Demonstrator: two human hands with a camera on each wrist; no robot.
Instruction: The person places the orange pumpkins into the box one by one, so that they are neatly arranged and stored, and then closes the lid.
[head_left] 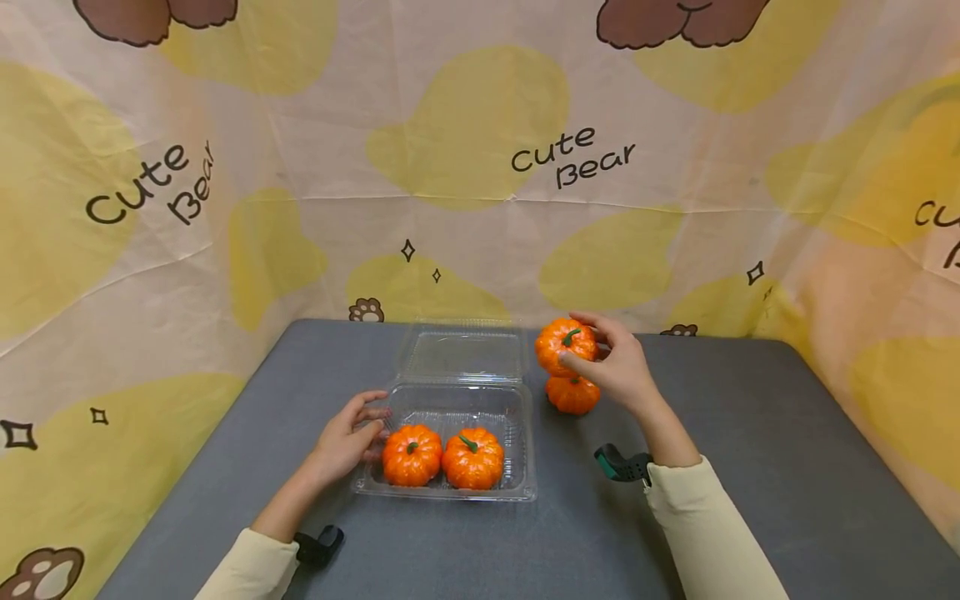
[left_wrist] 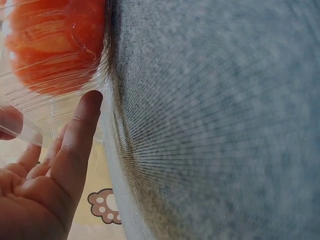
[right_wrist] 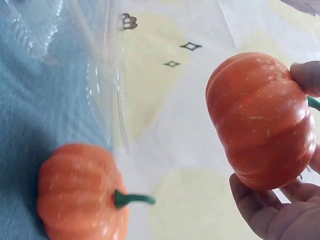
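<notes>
Two orange pumpkins (head_left: 412, 455) (head_left: 473, 459) sit side by side in the front half of a clear plastic box (head_left: 491, 403). My left hand (head_left: 347, 442) is at the box's left side, fingers extended against or close to its wall; through that wall a pumpkin (left_wrist: 60, 45) shows in the left wrist view, above the left hand (left_wrist: 55, 175). My right hand (head_left: 617, 363) grips a third pumpkin (head_left: 562, 343) between thumb and fingers, held above the table in the right wrist view (right_wrist: 260, 120). A fourth pumpkin (head_left: 573, 396) rests on the table just below it.
The box's clear lid (head_left: 463, 354) lies folded back behind it on the grey table (head_left: 720, 417). A printed cloth (head_left: 465, 125) hangs behind the table and along its sides. Each wrist wears a dark band, the left one (head_left: 320, 547) and the right one (head_left: 622, 464).
</notes>
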